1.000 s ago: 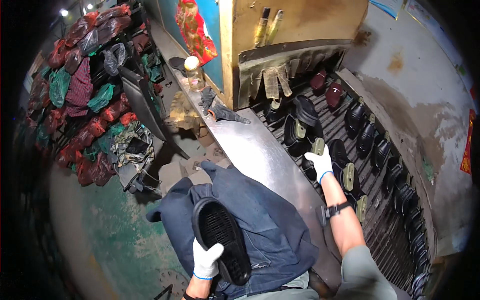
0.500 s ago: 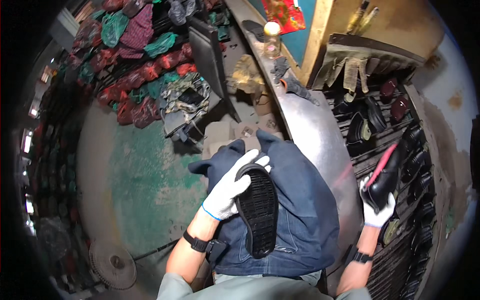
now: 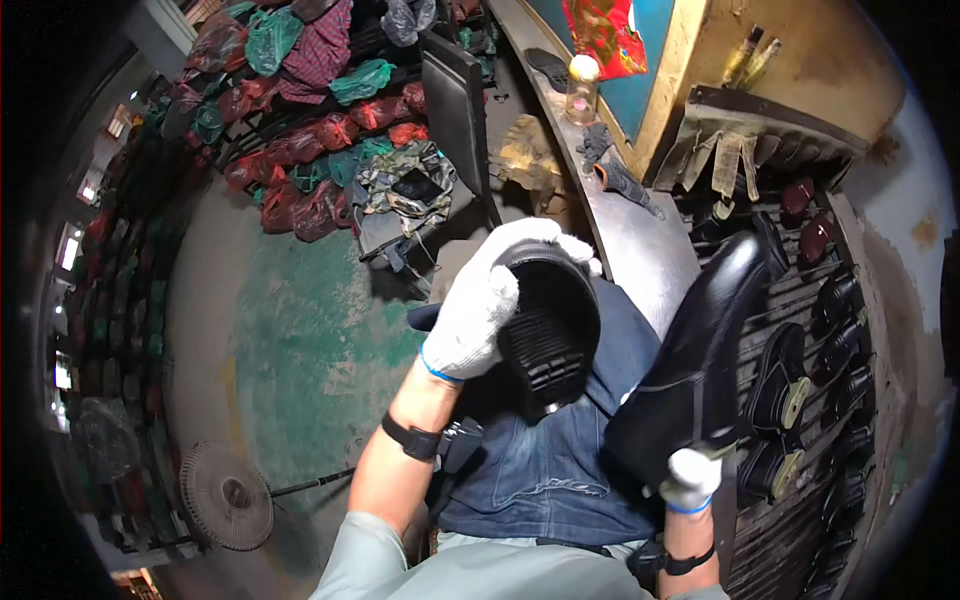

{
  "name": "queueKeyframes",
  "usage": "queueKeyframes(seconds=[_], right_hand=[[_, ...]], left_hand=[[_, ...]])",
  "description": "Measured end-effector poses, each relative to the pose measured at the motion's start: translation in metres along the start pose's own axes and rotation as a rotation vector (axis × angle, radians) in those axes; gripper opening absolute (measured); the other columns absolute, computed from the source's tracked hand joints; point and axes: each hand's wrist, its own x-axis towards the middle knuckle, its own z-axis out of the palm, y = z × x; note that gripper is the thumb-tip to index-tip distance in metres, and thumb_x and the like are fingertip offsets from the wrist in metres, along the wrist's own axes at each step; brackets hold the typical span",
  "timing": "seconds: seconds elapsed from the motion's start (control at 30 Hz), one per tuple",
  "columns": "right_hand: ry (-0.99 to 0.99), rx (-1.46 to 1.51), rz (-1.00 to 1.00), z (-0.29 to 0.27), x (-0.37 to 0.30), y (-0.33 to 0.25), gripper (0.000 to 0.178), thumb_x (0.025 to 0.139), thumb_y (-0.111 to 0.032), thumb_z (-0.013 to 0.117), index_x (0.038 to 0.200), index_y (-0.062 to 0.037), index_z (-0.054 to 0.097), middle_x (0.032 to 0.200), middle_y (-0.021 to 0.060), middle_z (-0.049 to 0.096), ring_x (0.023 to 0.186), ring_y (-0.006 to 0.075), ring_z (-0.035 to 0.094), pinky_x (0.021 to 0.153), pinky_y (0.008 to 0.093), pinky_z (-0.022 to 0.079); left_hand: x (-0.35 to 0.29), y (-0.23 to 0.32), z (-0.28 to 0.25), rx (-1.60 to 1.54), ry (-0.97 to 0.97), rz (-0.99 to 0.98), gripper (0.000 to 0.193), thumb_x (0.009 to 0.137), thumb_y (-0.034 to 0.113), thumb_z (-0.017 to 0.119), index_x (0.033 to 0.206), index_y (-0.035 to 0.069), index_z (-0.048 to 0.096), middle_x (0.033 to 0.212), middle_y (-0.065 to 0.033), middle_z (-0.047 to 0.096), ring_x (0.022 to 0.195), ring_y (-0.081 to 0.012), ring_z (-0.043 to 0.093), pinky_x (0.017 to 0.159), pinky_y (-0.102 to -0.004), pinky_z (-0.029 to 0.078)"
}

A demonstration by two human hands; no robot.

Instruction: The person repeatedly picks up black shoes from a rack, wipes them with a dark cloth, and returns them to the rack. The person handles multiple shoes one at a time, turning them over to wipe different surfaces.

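The left hand (image 3: 475, 310), white-gloved, was curled around the upper end of a black sole (image 3: 548, 368), its fingers over the far rim and the thumb at the near edge, a hold that seemed meant to leave the ribbed hollow uncovered and facing up. The sole hung tilted above the lap, which dark blue denim (image 3: 550, 490) covered, perhaps against dirt. The right hand (image 3: 690, 478), also gloved, was closed on the lower end of a black shoe (image 3: 680, 370); gripped there, its toe pointed up and away, and its sides were probably spared handling. How its fingers lay underneath could not be told. Other black shoes (image 3: 778, 385) rested on the barred rack (image 3: 755, 525) to the right, presumably for easy reach, while grey gloves (image 3: 628, 188) lay farther along the metal desk (image 3: 655, 255), out of the way.
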Motion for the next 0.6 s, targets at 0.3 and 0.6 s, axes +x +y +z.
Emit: queueKeyframes(seconds=[0.3,0.6], right_hand=[[-0.165,-0.699,-0.277,0.072,-0.012,0.006,0.129,0.071,-0.030,0.099,0.169,0.0144,0.030,0.168,0.0334,0.047,0.155,0.0459,0.050,0.131,0.0520,0.037],[-0.202,-0.717,-0.314,0.077,-0.006,0.014,0.128,0.068,-0.033,0.102,0.167,0.0131,0.035,0.159,0.0312,0.054,0.146,0.0440,0.058,0.124,0.0520,0.044]], left_hand=[[-0.043,-0.008,0.000,-0.187,0.105,-0.152,0.090,0.107,0.069,0.061,0.168,0.006,0.042,0.154,-0.0171,0.063,0.147,-0.0330,0.059,0.126,-0.0500,0.048],[-0.035,-0.004,-0.006,0.002,-0.010,-0.133,0.105,0.099,0.077,0.069,0.168,0.003,0.041,0.154,-0.0158,0.062,0.146,-0.0291,0.059,0.129,-0.0471,0.041]])
